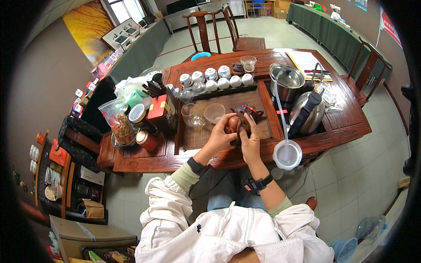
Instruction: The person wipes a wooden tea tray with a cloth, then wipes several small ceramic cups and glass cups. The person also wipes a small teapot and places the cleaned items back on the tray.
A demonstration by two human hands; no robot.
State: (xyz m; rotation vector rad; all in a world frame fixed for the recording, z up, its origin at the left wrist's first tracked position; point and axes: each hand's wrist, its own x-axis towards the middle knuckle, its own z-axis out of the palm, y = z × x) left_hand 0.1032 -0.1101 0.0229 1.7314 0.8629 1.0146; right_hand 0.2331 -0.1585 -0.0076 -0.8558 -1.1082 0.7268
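A carved wooden tea table (346, 125) fills the room's middle. Over its near edge, the left hand (220, 135) cups a small brown clay teapot (233, 124), fingers wrapped underneath for support, while the right hand (250, 141) closes against its side. A glass cup (214, 112) stands just beyond.

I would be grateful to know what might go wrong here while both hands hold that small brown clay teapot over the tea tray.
The small brown clay teapot sits between the left hand and right hand; a slip might drop it onto the slatted wooden tea tray. The clear glass pitcher and clear glass cup stand close by the left hand and could be knocked.
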